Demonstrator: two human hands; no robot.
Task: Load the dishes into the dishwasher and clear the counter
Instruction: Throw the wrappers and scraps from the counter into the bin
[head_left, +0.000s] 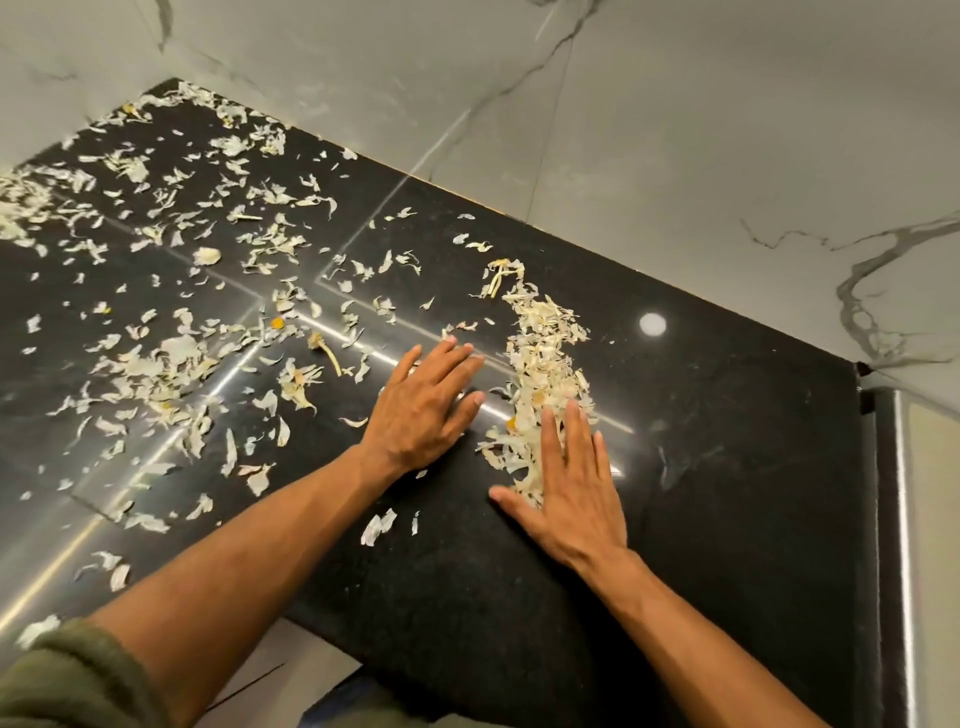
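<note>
Olive-green sleeve (62, 675) lowest in frame, on the left arm, both forearms reaching out over the black tabletop (727, 467). Left hand (423, 402) lies flat, fingers straight and close together, palm down on bare stone just left of the gathered heap of pale peels (543, 384). Right hand (569, 491) also flat, fingers slightly spread, fingertips resting on the near end of that heap, thumb out to the left. Neither hand grips anything. Loose peels (171, 358) scatter wide over the left and far part of the tabletop, right up to the marble wall (675, 130); a few stray bits (378, 526) sit between the arms. No dishes or dishwasher visible. Step looks like sweeping scraps into one pile. To do it well: keep palms low and flat, use hand edges as a blade, drag in short passes toward the heap so light flakes don't flutter off. Near edge of the tabletop (363, 660) is close under the arms with floor below, so pulling toward it risks spilling unless a hand cups underneath. Right of the heap is open stone up to the raised right-side edge (867, 519); that's free room for pushing.
</note>
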